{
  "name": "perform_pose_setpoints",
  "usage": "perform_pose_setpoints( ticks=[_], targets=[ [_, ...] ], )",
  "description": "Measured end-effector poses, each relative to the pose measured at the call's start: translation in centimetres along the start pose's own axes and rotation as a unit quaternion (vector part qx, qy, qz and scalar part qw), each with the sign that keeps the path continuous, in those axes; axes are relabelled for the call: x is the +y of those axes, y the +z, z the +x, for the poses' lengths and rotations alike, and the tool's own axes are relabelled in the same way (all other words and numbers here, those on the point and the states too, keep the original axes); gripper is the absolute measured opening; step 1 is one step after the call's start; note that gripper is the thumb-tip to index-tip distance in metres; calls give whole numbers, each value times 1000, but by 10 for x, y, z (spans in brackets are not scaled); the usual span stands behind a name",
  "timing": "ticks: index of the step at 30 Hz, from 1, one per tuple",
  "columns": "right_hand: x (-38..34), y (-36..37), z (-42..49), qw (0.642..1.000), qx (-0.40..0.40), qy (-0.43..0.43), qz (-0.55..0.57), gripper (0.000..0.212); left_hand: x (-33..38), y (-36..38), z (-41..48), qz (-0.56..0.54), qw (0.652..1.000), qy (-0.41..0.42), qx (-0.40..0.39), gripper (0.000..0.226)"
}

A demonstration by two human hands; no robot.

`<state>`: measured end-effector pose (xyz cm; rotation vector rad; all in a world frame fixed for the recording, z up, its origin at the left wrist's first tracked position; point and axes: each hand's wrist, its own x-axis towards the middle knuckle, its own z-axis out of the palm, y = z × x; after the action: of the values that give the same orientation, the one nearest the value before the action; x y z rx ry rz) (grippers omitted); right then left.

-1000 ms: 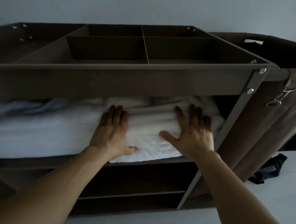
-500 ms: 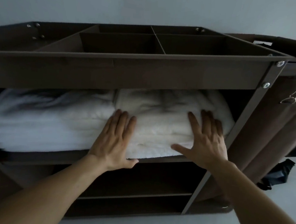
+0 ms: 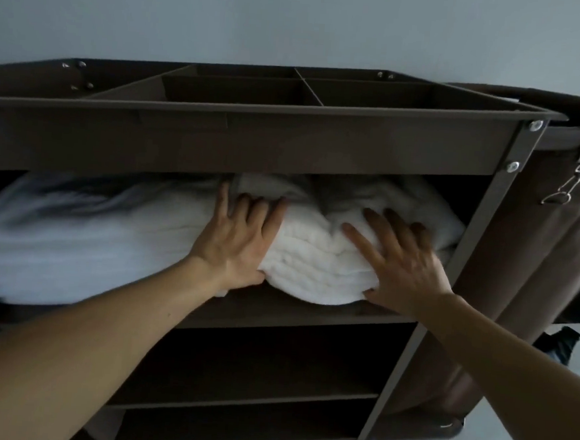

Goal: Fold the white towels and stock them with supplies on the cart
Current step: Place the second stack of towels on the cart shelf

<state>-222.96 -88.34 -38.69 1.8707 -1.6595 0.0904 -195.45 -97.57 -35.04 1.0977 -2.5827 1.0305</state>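
A brown cart (image 3: 287, 144) fills the view. On its upper shelf lies a stack of folded white towels (image 3: 317, 256) at the right, next to a second white stack (image 3: 74, 235) at the left. My left hand (image 3: 242, 237) presses flat against the left side of the right stack, fingers straight and spread. My right hand (image 3: 399, 258) presses flat on the stack's right front, fingers spread. The stack bulges between the two hands.
The cart's top tray (image 3: 239, 92) is split into compartments. Two lower shelves (image 3: 252, 399) sit in shadow below the towels. A brown fabric bag (image 3: 532, 271) with a metal clip (image 3: 569, 184) hangs on the cart's right end. A dark object (image 3: 561, 345) lies on the floor beyond.
Both hands have pushed further into the shelf and closer together, squeezing the right towel stack so it bulges. The camera has come nearer to the cart.
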Motion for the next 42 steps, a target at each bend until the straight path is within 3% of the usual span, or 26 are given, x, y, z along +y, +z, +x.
perform_pose_setpoints(
  ticks=[5, 8, 11, 14, 16, 24, 30, 35, 38, 42],
  targets=[
    [-15, 12, -8, 999, 12, 31, 30, 124, 18, 19, -35, -49, 998, -12, -37, 120],
    [-25, 2, 1, 997, 5, 54, 51, 131, 4, 31, -43, -79, 996, 25, -23, 120],
    [-63, -14, 17, 993, 29, 3, 111, 138, -34, 33, -56, -81, 996, 25, 5, 131],
    [-112, -19, 31, 992, 24, -59, 108, 137, -61, 41, -85, -49, 997, -36, -39, 149],
    [-126, -20, 43, 993, 23, -48, 101, 134, -62, 42, -89, -36, 995, -56, -76, 153],
    [-136, -3, 46, 995, 83, -33, 41, 112, -35, 54, -65, -16, 994, -92, -59, 143],
    [-132, -6, 49, 996, 81, -42, 13, 119, -53, 54, -68, -5, 997, -46, 55, 102],
    [-113, -8, 65, 994, 64, -66, -55, 110, -65, 56, -75, 10, 995, -43, 95, 111],
    [-131, 0, 54, 999, 7, -32, -19, 115, -59, 58, -82, 13, 996, -35, 83, 105],
    [-135, -1, 51, 998, 12, -33, 61, 116, -55, 56, -85, -34, 998, -31, 46, 109]
  ],
)
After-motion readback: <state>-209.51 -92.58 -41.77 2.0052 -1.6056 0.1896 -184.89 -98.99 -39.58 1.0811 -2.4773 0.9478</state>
